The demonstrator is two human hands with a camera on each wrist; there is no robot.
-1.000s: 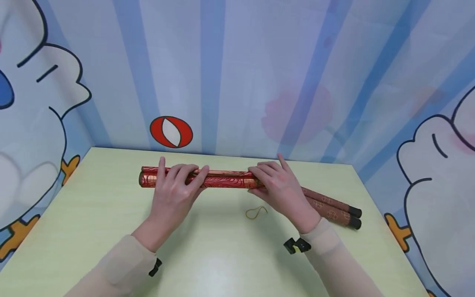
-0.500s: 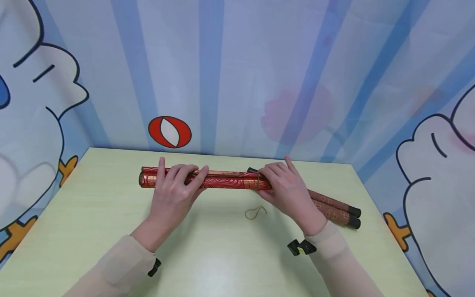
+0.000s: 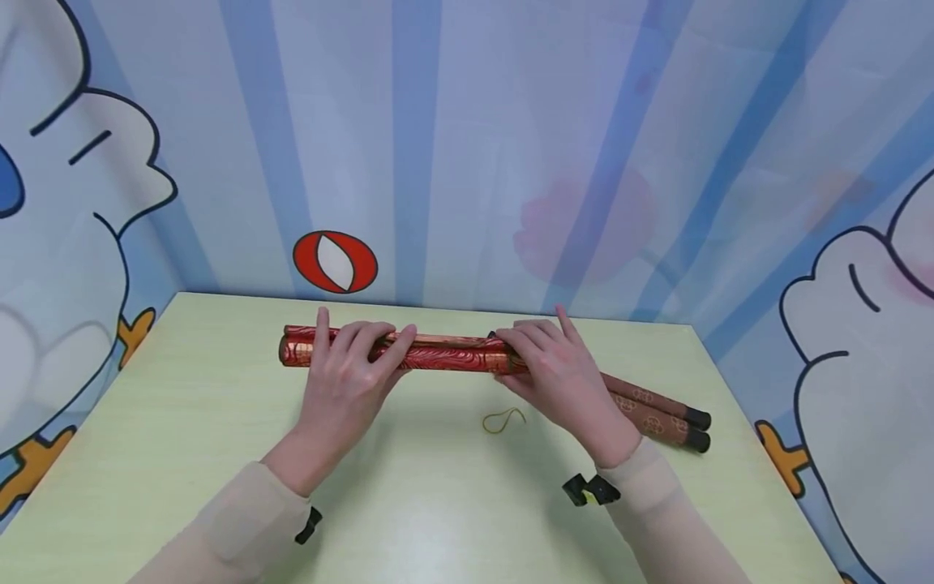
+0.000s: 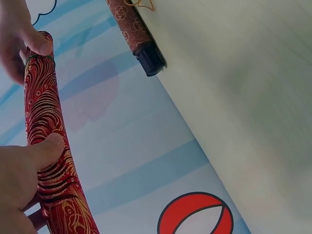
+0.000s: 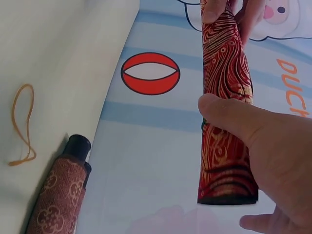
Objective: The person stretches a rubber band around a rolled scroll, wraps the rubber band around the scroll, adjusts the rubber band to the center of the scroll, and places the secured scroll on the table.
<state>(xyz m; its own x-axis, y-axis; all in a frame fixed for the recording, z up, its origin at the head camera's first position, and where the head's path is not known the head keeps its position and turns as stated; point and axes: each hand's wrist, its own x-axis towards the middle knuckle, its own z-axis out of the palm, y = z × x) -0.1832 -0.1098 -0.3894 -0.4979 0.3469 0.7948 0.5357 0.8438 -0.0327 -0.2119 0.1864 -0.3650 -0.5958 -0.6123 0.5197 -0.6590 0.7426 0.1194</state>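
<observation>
A red scroll (image 3: 452,357) with a gold swirl pattern, rolled up as two rolls side by side, is held level above the table. My left hand (image 3: 346,365) grips it left of the middle, thumb on the near side and little finger raised. Near its right end my right hand (image 3: 558,373) holds it, thumb across the roll in the right wrist view. A thin green band (image 4: 43,57) circles the scroll by the right thumb. The scroll's dark end (image 5: 228,200) shows below that hand in the right wrist view.
A brown scroll (image 3: 653,410) with flower prints and black end knobs lies on the table's right side, partly behind my right forearm. A yellowish rubber band (image 3: 503,419) lies on the pale table (image 3: 430,503). A printed blue backdrop (image 3: 467,162) stands behind.
My right hand slid right along the red scroll, uncovering the green band half a second ago, then came back slightly left over it. The left hand stays about where it was.
</observation>
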